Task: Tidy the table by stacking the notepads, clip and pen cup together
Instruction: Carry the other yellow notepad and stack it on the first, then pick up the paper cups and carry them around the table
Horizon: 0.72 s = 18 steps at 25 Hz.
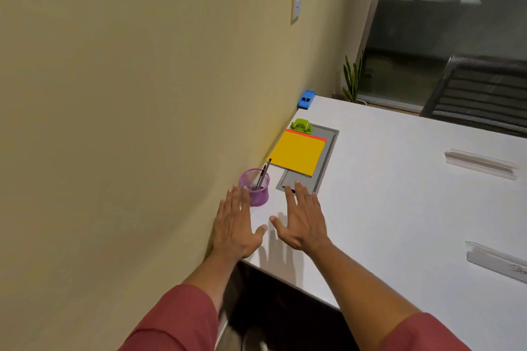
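Note:
A yellow notepad [296,152] lies on top of an orange one [306,133], of which only the far edge shows. Just beyond them sits a green clip [301,126]. A purple mesh pen cup [255,186] with pens in it stands near the wall, at the near left of the pads. My left hand [235,226] hovers flat with fingers spread, its fingertips just left of the cup. My right hand [303,218] is also flat and spread, just short of the pads. Neither hand holds anything.
The pads rest on a grey cable hatch [328,151] set in the white table [399,194]. A blue object [306,99] lies at the far corner by the wall. Two clear plastic name holders [482,164] [497,261] lie to the right. A dark chair [482,91] stands beyond.

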Available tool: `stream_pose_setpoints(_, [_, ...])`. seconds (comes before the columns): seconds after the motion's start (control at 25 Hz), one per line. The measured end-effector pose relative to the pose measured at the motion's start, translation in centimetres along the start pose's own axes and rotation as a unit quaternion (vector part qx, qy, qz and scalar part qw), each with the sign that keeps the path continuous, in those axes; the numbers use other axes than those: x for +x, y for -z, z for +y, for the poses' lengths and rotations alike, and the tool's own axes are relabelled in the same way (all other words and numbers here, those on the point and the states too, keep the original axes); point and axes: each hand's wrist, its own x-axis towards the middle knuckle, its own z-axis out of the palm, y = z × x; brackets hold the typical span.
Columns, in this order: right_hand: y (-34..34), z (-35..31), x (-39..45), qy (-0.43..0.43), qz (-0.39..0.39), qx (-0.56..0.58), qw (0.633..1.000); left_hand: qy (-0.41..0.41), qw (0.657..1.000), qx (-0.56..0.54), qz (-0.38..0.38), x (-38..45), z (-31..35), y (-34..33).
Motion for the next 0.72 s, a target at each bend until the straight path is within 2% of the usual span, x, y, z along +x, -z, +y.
stream_pose_setpoints(0.36, [-3.7, -5.5, 0.8, 0.026, -0.077, 0.04, 0.996, 0.059, 0.997, -0.054, -0.021, -4.3, -4.0, -3.1])
stream_pose_setpoints(0.52, [-5.0, -7.6, 2.4, -0.038, -0.11, 0.158, 0.981, 0.077, 0.992, -0.085, -0.046, -4.6, -5.0, -3.9])
stream_pose_setpoints(0.72, [-6.4, -9.5, 4.3, -0.139, -0.075, 0.235, 0.959, 0.08, 0.99, -0.099, -0.061, -3.9, -5.4, -4.5])
